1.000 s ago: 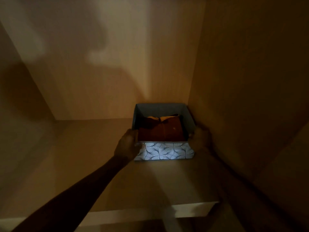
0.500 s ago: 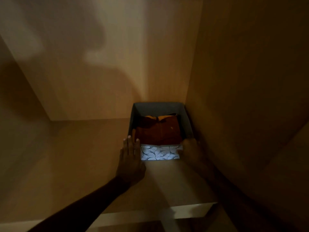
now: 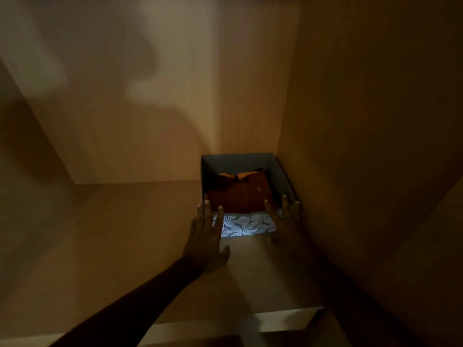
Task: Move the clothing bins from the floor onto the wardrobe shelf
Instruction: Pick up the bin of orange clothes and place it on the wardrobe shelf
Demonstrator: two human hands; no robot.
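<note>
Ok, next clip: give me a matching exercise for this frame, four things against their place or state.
Things: 1 bin; 2 folded clothing; 3 left hand; 4 right hand.
States: a rust orange, inside the bin; b fingers straight, at the bin's front left corner; c leaf-patterned front, in the back right corner of the shelf; d fingers straight, beside the right wall.
Pairs: 1-c; 2-a; 3-b; 4-d.

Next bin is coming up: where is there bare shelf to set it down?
Widest bare patch: the shelf left of the bin, running to the left side wall and back panel. A smaller strip fronts the bin, under the left hand and right hand. Crowded: the back right corner, bin close against the right wall.
</note>
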